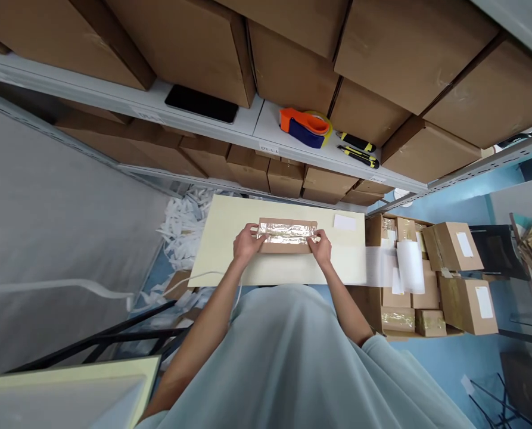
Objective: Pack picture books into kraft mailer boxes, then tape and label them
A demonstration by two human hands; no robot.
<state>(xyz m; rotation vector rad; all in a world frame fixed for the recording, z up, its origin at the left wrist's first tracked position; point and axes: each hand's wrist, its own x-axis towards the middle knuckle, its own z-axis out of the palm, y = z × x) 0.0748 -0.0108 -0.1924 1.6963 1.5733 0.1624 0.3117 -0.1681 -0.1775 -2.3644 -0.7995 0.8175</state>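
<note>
A small flat cardboard box point(287, 236) lies on a pale work table point(230, 250), its top covered with shiny clear tape. My left hand point(246, 243) grips the box's left end with curled fingers. At the right end my right hand point(321, 247) does the same, thumb and fingers pressed on the taped edge. A white label point(345, 222) lies on the table just right of the box.
A shelf above holds an orange-and-blue tape dispenser point(305, 127), two yellow-black utility knives point(357, 150), a black phone point(202, 103) and big cartons. Sealed small boxes point(453, 245) fill a carton at the right. White paper strips point(180, 226) litter the floor left.
</note>
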